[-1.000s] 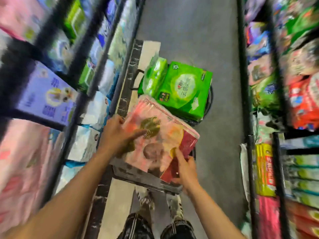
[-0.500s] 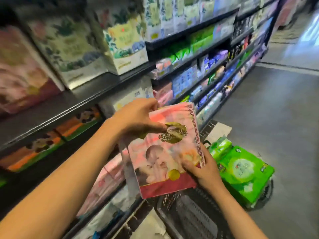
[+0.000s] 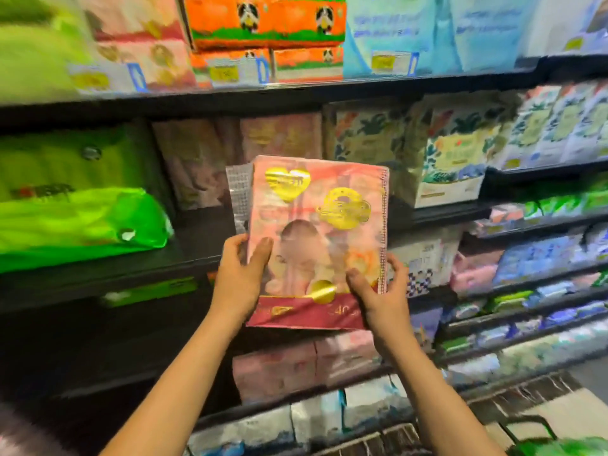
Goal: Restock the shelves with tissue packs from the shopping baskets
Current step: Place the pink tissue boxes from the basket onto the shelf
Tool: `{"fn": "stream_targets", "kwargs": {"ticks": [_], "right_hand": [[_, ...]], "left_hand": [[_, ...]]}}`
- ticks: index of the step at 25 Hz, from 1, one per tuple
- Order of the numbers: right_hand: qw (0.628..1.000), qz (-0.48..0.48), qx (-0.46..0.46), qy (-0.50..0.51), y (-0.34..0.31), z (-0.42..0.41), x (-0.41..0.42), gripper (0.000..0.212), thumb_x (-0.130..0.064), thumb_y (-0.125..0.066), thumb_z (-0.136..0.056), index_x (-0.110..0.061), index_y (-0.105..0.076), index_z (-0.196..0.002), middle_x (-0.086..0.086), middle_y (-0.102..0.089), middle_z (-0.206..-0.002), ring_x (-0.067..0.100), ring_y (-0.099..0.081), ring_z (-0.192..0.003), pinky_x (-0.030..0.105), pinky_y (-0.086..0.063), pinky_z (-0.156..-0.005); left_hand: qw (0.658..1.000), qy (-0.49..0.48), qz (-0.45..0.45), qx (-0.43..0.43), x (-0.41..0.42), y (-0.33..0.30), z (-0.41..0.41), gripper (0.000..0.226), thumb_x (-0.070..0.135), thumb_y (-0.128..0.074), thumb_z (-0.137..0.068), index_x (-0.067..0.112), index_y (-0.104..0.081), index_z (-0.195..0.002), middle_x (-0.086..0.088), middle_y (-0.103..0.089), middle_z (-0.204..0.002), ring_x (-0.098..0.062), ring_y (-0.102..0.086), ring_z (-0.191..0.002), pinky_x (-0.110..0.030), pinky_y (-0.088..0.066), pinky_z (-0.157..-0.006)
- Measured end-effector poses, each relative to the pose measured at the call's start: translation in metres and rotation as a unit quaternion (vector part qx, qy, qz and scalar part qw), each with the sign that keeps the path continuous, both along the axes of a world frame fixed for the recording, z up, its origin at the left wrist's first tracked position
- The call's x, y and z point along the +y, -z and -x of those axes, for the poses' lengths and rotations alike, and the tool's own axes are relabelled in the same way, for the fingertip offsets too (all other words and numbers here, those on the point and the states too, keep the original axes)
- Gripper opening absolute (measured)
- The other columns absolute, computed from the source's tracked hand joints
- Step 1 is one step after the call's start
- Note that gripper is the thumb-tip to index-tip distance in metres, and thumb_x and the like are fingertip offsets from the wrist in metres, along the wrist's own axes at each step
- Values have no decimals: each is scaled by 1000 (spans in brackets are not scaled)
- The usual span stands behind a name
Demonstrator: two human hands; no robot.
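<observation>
A pink tissue pack with gold heart and round stickers and a dark red band along its bottom stands upright in front of the shelves. My left hand grips its lower left edge, thumb on the front. My right hand grips its lower right corner. The pack is held at the height of the middle shelf, in front of a dark gap there. Similar pink packs stand at the back of that shelf. At the bottom right corner a basket handle and a green pack show.
Green packs lie on the middle shelf to the left, leaf-print packs stand to the right. Orange and blue packs fill the shelf above. Pink packs and white packs sit on lower shelves. The grey aisle floor is at the far right.
The pink pack has been lifted out of the basket and raised to the middle shelf, turned upright to face me. My view swung from the floor up to the shelves.
</observation>
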State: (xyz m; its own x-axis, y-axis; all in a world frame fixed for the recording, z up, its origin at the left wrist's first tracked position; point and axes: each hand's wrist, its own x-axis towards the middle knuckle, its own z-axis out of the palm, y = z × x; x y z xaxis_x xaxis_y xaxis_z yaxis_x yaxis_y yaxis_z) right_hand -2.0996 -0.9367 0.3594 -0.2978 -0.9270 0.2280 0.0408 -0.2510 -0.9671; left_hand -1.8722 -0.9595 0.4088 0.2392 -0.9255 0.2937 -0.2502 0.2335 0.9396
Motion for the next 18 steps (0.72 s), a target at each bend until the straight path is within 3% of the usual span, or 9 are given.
{"fn": "stream_targets", "kwargs": {"ticks": [3,5,6,8,9,10,13,15,18], "right_hand": [[996,16,57,-69,-27,-55,-48,69,-37,-84,-78,-23,-38,-128,-2,-64,-115,-8,-65,-89,16,-52,-82],[990,21,102,-93,-43,-86,-82,72,-51,-81,-77,-29,-37,-129,-5,-65,-117,-1,-66,-97,28,-54,-92],[987,26,122,-98,-51,-99,-97,78,-62,-77,-72,-32,-36,-131,-6,-65,-120,5,-66,-104,38,-53,-97],[980,42,170,-91,-63,-126,-130,82,-77,-71,-67,-42,-34,-131,-3,-61,-127,16,-62,-114,49,-49,-102],[976,40,204,-69,-69,-137,-144,80,-80,-68,-67,-46,-33,-131,0,-57,-131,21,-57,-119,51,-46,-104],[968,26,247,-46,-74,-147,-159,77,-79,-66,-70,-48,-32,-132,3,-52,-133,26,-52,-123,52,-42,-106],[958,6,286,-35,-79,-167,-197,71,-76,-67,-72,-46,-42,-132,5,-49,-128,25,-49,-118,47,-43,-105],[963,20,261,-69,-75,-176,-218,65,-71,-73,-71,-40,-51,-124,1,-55,-121,18,-57,-112,44,-51,-99],[958,10,271,-92,-67,-191,-240,39,-44,-79,-80,-29,-54,-105,1,-62,-109,17,-60,-103,34,-51,-87]], "left_hand": [[998,-54,18,-1,-25,-21,-57,41,39,-60,-96,8,-58,-123,-1,-66,-106,-3,-66,-92,-11,-45,-65],[998,-65,12,-11,-47,-31,-90,37,35,-56,-99,6,-58,-120,1,-63,-103,6,-63,-75,-5,-43,-57],[997,-73,11,-27,-59,-33,-104,38,34,-54,-101,3,-57,-122,-3,-58,-112,10,-60,-75,0,-40,-59],[993,-91,-4,-73,-84,-41,-132,42,36,-49,-103,1,-57,-125,-11,-38,-136,18,-51,-96,6,-31,-76],[991,-99,-9,-89,-95,-45,-144,42,38,-48,-102,4,-59,-123,-12,-32,-138,7,-46,-109,0,-27,-88],[989,-104,-9,-102,-107,-49,-156,40,40,-49,-102,7,-62,-121,-13,-34,-135,-5,-41,-110,-8,-26,-92],[988,-106,9,-109,-144,-48,-180,31,37,-53,-101,10,-68,-103,-18,-54,-118,-16,-54,-93,-19,-43,-85],[980,-148,23,-129,-154,-43,-184,33,36,-56,-99,5,-67,-98,-19,-56,-109,-23,-56,-91,-24,-41,-82],[965,-205,52,-158,-155,-27,-184,46,33,-61,-96,1,-60,-129,-15,-49,-119,-28,-54,-103,-26,-37,-90]]}}
